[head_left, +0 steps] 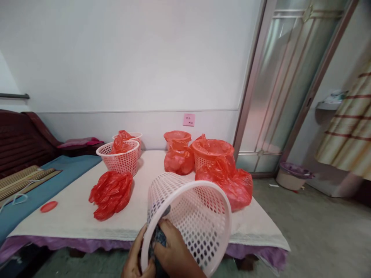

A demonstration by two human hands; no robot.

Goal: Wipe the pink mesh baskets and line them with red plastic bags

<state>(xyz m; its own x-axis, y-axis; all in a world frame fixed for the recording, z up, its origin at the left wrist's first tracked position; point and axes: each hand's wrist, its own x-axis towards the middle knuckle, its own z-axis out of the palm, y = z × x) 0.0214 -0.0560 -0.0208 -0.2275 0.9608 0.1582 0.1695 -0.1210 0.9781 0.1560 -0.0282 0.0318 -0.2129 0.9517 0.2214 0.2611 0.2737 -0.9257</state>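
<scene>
A white perforated plastic basket (pixel 174 181) is tilted on its side near the table's front edge, its open mouth toward me. My left hand (pixel 135 255) grips its rim from the outside at the lower left. Inside the mouth, my right hand (pixel 174 247) presses a dark grey cloth (pixel 159 236) against the inner wall by the rim. Part of the cloth hangs down between both hands, and some fingertips are hidden.
The white-covered table (pixel 72 216) holds a crumpled red bag (pixel 111 195), a red disc (pixel 49 206) and two baskets (pixel 123 160) at left. Behind stand red-lined baskets (pixel 213 148) and filled red bags (pixel 232 189). A bin (pixel 291 177) is on the floor at right.
</scene>
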